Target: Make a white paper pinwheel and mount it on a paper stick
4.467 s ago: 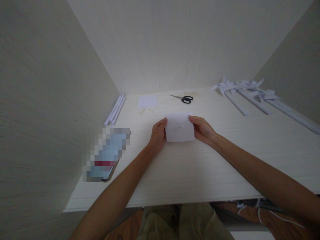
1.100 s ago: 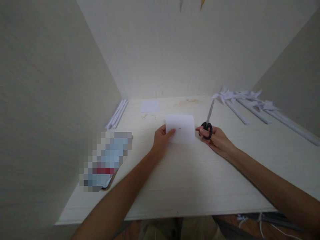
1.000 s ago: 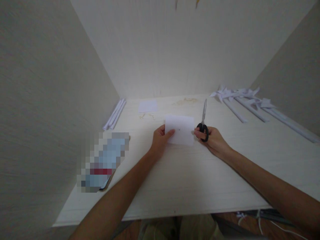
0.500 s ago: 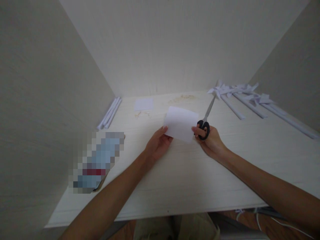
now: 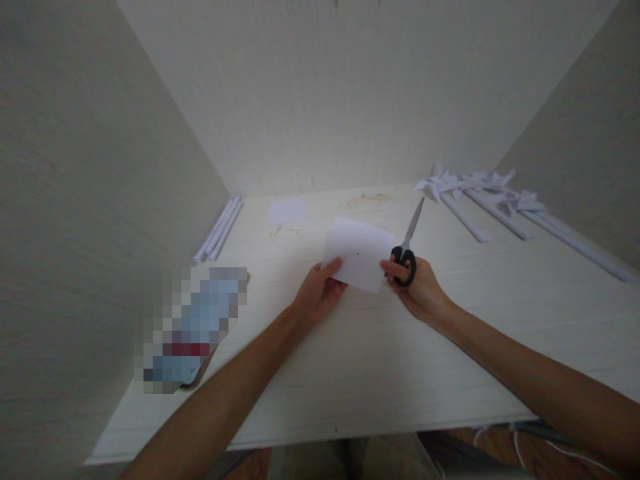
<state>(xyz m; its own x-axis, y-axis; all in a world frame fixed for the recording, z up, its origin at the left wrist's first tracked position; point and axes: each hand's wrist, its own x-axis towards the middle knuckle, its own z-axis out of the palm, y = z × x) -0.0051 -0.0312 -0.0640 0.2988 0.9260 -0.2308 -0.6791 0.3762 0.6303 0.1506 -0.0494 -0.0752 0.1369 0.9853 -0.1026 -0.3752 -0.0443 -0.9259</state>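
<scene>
A small white sheet of paper (image 5: 356,250) with a dark dot near its middle is held above the table between both hands. My left hand (image 5: 320,293) pinches its lower left corner, thumb on top. On the right edge, my right hand (image 5: 417,287) touches the sheet with its fingertips, while the black-handled scissors (image 5: 407,247) hang on its fingers. The scissor blades look closed and point up and away from me. Part of the right fingers is hidden behind the handles.
Paper pinwheels (image 5: 465,183) on rolled paper sticks lie at the back right. Rolled paper tubes (image 5: 219,230) rest along the left wall. Another white sheet (image 5: 287,211) and thin pale scraps (image 5: 285,231) are at the back. A blurred-out phone-like object (image 5: 200,327) lies at the left.
The sheet has tilted and come slightly left and nearer, so a dark dot now shows on it. My left thumb reaches further over the paper. The scissors moved a little left with my right hand.
</scene>
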